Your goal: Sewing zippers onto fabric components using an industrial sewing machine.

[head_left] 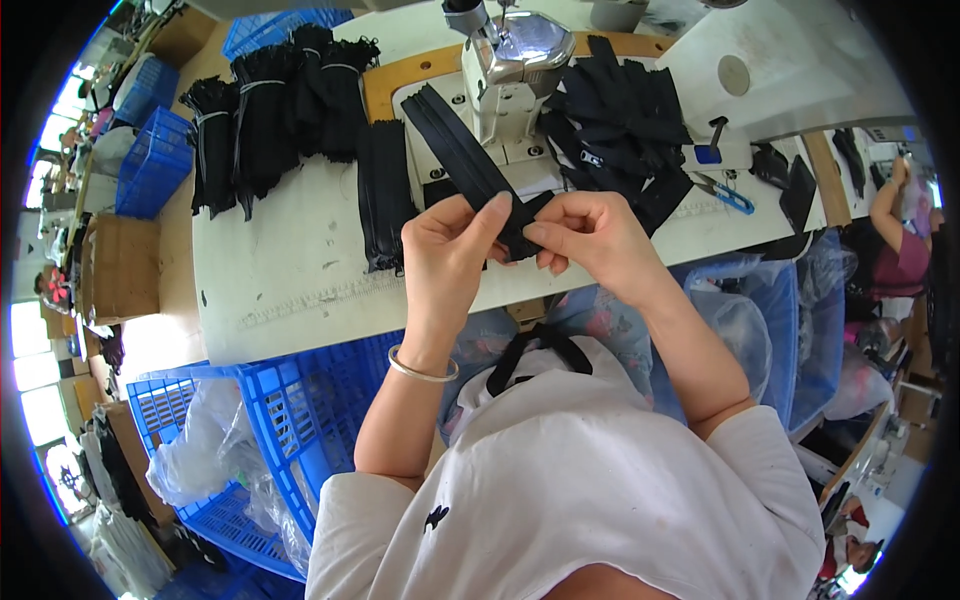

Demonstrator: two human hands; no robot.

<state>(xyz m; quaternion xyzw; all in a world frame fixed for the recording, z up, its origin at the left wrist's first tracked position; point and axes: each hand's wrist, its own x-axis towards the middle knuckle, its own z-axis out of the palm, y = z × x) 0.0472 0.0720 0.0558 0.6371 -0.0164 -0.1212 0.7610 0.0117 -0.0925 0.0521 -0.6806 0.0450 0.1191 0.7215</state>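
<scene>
— Workshop daylight falls across a white counter [300, 270] with a sewing machine [510, 60] at its far edge. What is the person holding?

— A long black zipper strip [465, 150]. It runs from the machine's base down toward the person, and both hands meet on its near end, just above the counter's front edge. The left hand [445, 250] has its grip pinched on the strip, thumb along the top. The right hand [590, 235] is clenched on the same end, fingertips touching the left thumb.

— What lies around them?

— Left of the strip, a flat stack of black zippers [385, 195] lies just beside the left hand. Farther left, tied bundles of black zippers [265, 120] stand in a row. On the right, a loose heap of black zipper pieces [625, 125] sits against the machine, close behind the right hand. Blue-handled scissors [730, 195] lie beyond that heap.

— Anything in the way?

— The hands cover the strip's near end, so it cannot be told how that end finishes.

— And containers?

— A blue plastic crate [300, 420] below the counter on the left holds clear plastic bags [200, 440]. A blue basket [155, 165] stands past the counter's left end; its contents cannot be made out. Clear plastic bagging [760, 320] hangs at the right.
</scene>
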